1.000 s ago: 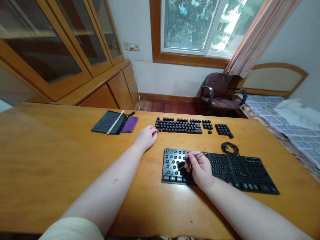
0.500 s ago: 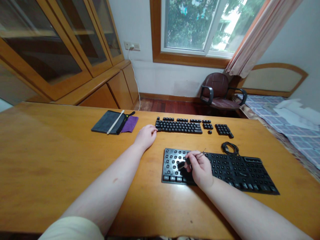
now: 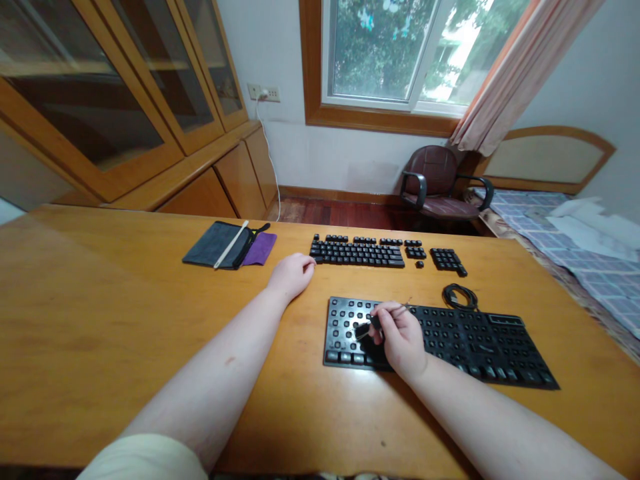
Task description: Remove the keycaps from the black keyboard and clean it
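Observation:
My left hand (image 3: 293, 275) rests on the desk with its fingers curled. Its fingertips touch the left end of the loose black keycaps (image 3: 357, 253), which lie in keyboard order; whether they pinch one is hidden. Closer to me is a black keyboard base (image 3: 453, 340), most of its keys off, with a few caps left along its front edge. Over its left part, my right hand (image 3: 400, 337) is closed on a small black brush (image 3: 362, 331). The brush's head points down-left at the bare key stems, and thin wires stick out behind my fingers.
A coiled black cable (image 3: 460, 297) lies behind the base. More keycaps (image 3: 447, 260) are grouped at right. On the left sit a dark grey pouch (image 3: 213, 245), a pale flat stick (image 3: 231, 245) and a purple cloth (image 3: 260, 249). A chair (image 3: 437, 180) stands beyond the desk.
My left hand has shifted very slightly beside the keycaps, and the keycaps at its fingertips have moved a touch left. My right hand and the brush look the same.

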Demonstrator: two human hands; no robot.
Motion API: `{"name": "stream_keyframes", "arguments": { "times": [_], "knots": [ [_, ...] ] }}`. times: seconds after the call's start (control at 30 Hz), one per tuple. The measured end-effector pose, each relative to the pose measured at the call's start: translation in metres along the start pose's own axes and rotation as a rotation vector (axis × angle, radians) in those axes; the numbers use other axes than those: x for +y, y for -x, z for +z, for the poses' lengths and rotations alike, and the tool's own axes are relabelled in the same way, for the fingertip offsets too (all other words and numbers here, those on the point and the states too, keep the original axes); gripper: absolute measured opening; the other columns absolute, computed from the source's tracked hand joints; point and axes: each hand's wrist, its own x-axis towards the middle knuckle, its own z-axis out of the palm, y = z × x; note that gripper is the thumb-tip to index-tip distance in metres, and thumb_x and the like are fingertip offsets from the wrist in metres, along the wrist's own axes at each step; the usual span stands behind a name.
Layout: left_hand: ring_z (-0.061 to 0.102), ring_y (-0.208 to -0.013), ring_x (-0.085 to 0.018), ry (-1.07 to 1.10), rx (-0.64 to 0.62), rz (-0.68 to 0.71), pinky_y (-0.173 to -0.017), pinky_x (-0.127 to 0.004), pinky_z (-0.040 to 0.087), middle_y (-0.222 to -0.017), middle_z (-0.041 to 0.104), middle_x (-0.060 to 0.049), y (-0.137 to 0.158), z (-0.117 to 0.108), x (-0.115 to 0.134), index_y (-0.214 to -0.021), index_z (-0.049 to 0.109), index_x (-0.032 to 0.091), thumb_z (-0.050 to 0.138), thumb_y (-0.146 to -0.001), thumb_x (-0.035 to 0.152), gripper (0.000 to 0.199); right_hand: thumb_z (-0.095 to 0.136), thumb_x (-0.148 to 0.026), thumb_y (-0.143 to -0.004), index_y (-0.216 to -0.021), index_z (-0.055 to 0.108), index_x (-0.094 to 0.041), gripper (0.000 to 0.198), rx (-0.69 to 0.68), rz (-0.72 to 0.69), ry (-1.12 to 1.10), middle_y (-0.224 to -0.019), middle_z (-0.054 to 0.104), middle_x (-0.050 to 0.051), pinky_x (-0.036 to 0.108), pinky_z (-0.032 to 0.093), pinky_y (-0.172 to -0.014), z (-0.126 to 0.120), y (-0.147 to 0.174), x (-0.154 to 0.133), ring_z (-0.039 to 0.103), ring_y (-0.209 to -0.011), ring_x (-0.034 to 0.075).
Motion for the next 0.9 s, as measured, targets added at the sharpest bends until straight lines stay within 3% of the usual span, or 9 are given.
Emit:
{"name": "stream_keyframes", "arguments": {
  "times": [0.13, 0.9],
  "knots": [
    [0.062, -0.089, -0.022, -0.018, -0.055, 0.005, -0.079, -0.032, 0.048, -0.094, 0.069, -0.005, -0.0003, 0.0002, 0.0007, -0.09, 0.071, 0.023, 0.045, -0.084, 0.029, 0.027, 0.049, -0.039, -0.089, -0.083, 0.056, -0.018, 0.024, -0.003, -0.005, -0.002, -0.053, 0.057, -0.002, 0.019, 0.036, -0.04, 0.0002, -0.0002, -0.0009, 0.048, -0.039, 0.008],
    [0.062, -0.094, -0.021, 0.001, -0.08, 0.047, -0.084, -0.032, 0.048, -0.102, 0.068, -0.004, -0.0011, 0.0019, -0.0004, -0.099, 0.07, 0.023, 0.042, -0.086, 0.03, 0.032, 0.049, -0.036, -0.09, -0.083, 0.056, -0.018, 0.021, -0.008, -0.009, -0.016, -0.053, 0.056, -0.003, 0.018, 0.036, -0.04, 0.0007, -0.0006, -0.0016, 0.048, -0.04, 0.006]
  ]
}}
